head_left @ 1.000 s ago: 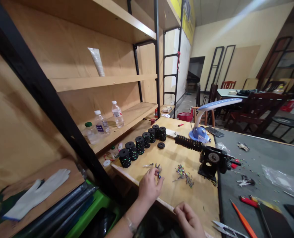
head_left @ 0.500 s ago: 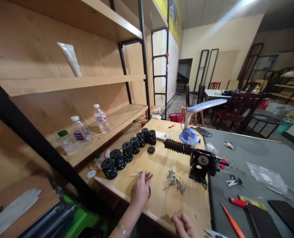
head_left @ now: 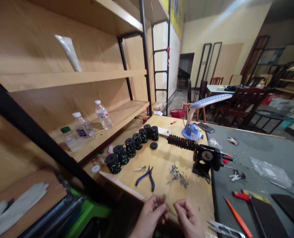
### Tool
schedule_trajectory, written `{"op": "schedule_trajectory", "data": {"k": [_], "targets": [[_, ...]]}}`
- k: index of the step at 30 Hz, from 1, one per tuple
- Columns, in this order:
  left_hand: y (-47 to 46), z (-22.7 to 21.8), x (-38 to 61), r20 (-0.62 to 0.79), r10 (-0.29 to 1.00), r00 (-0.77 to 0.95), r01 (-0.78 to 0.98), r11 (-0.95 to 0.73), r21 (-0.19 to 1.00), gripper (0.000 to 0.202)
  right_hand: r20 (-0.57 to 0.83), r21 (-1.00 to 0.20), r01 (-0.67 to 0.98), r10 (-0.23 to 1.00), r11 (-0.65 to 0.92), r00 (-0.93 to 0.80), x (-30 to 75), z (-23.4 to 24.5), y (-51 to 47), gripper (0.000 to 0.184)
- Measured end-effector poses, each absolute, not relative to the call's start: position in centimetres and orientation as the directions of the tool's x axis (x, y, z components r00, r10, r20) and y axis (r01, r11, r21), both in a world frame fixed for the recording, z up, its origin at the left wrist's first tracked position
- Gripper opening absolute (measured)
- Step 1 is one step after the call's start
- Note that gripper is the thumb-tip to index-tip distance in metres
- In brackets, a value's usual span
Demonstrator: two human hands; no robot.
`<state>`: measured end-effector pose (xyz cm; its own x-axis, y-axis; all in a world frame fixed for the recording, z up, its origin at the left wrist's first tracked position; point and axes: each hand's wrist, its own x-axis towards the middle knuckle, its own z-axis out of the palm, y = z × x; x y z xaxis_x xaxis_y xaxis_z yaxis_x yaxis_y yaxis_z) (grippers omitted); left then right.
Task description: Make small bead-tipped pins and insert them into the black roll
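Since half a second ago the left hand [head_left: 149, 216] has pulled back from the bench [head_left: 201, 195] to the near edge, leaving blue-handled pliers [head_left: 147, 176] lying there. It now sits knuckles-up beside the right hand [head_left: 188, 216], pinching a small bundle of thin colourful pins [head_left: 161, 199] at its fingertips. Right hand loosely curled, apparently holding nothing.

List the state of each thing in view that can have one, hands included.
Left hand: closed, pinching a small bundle of thin pieces.
Right hand: fingers curled, nothing visible in it.
Pliers: lying flat on the wooden board, handles spread, untouched.
Desk lamp: upright; on or off cannot be told.
Water bottles: upright, capped.
Black spools: standing in a row.
Snips: lying flat.
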<state>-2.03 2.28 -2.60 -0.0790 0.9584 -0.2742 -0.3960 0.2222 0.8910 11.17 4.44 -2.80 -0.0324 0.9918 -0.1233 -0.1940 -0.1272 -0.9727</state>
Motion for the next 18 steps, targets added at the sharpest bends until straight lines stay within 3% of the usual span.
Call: {"op": "schedule_trajectory", "data": {"k": [4,10,18], "targets": [[1.0,-1.7,-1.5,-0.326,0.941,-0.093,-0.405,0.263,0.876,0.035,-0.181,-0.964,-0.172,0.973,-0.205,-0.146,11.8,-2.2,3.7,0.047],[0.3,-1.7,-1.6,-0.266,0.959,-0.099,-0.320,0.222,0.921,0.032,-0.195,-0.958,-0.150,0.937,-0.246,-0.289,11.5,-1.7,3.1,0.041],[0.0,-1.7,-1.4,-0.264,0.962,-0.063,-0.280,0.237,0.930,0.035,-0.213,-0.961,-0.107,0.931,-0.254,-0.296,10.9,-2.4,2.9,0.041]]}}
